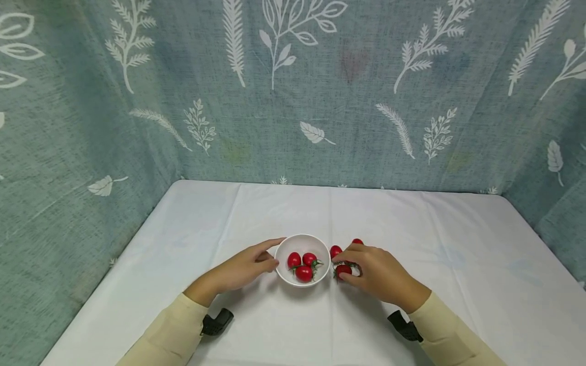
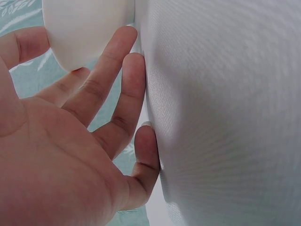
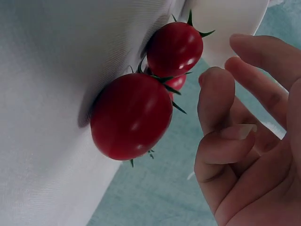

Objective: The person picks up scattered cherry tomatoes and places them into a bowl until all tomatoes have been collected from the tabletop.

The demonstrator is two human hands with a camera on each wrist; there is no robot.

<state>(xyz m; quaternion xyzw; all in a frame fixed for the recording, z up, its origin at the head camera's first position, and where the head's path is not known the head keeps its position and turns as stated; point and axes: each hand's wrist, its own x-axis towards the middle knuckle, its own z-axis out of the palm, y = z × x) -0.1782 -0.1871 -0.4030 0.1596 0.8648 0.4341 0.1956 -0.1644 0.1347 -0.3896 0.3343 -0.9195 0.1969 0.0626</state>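
A white bowl [image 1: 302, 283] holds three red cherry tomatoes [image 1: 304, 273] with green stems. My left hand [image 1: 244, 265] is at the bowl's left side, thumb and forefinger touching its outer wall. In the left wrist view, the fingers are spread and loosely bent beside the white bowl wall [image 2: 89, 33]. My right hand [image 1: 377, 269] hovers over several loose cherry tomatoes [image 1: 335, 251] just right of the bowl and partly hides them. The right wrist view has its bent fingers [image 3: 216, 99] apart from the nearest tomato [image 3: 131, 116], with nothing held.
A white cloth [image 1: 393, 218] covers the table. Behind it and along the sides hangs a blue-green curtain [image 1: 274, 117] with white leaf prints. Each forearm wears a cream sleeve and a black wrist device, such as the left one [image 1: 217, 322].
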